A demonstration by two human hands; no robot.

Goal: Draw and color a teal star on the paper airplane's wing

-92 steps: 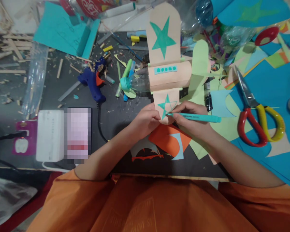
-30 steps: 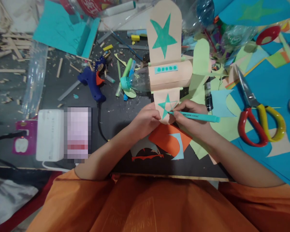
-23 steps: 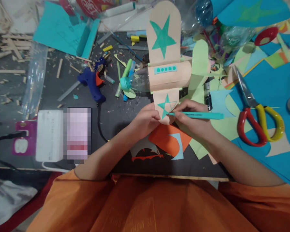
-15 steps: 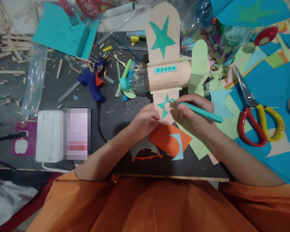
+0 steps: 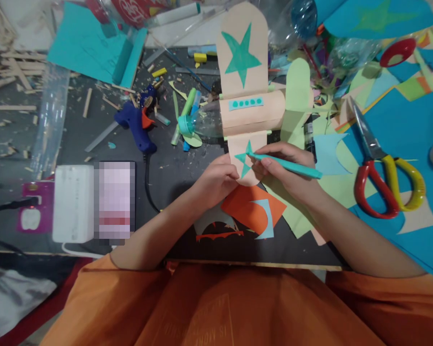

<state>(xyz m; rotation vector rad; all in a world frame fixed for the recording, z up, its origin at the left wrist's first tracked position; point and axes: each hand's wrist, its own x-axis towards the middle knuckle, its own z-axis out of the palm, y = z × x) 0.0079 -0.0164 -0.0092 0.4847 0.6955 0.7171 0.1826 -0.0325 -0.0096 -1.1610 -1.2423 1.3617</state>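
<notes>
A model airplane (image 5: 252, 114), made of a clear plastic bottle wrapped in peach paper, lies on the dark table with its teal cap pointing left. Its far wing bears a filled green star (image 5: 241, 55). On the near wing is a second star (image 5: 243, 157), partly coloured, with a pale middle. My left hand (image 5: 220, 180) is closed on the near wing's left edge, thumb on top. In my right hand (image 5: 286, 166) is a teal marker (image 5: 296, 166), its tip at the near star. A pale green tail piece (image 5: 298, 86) stands at the airplane's right end.
Scissors (image 5: 378, 168) with red and yellow handles lie on blue paper at the right. To the left are a blue glue gun (image 5: 137, 125), a phone (image 5: 115, 199) and a white box (image 5: 73, 204). Orange paper scraps (image 5: 250, 211) lie near the front edge.
My right hand has shifted the marker left and slightly down, bringing its tip from the star's right side to its middle. My left hand keeps its place on the wing.
</notes>
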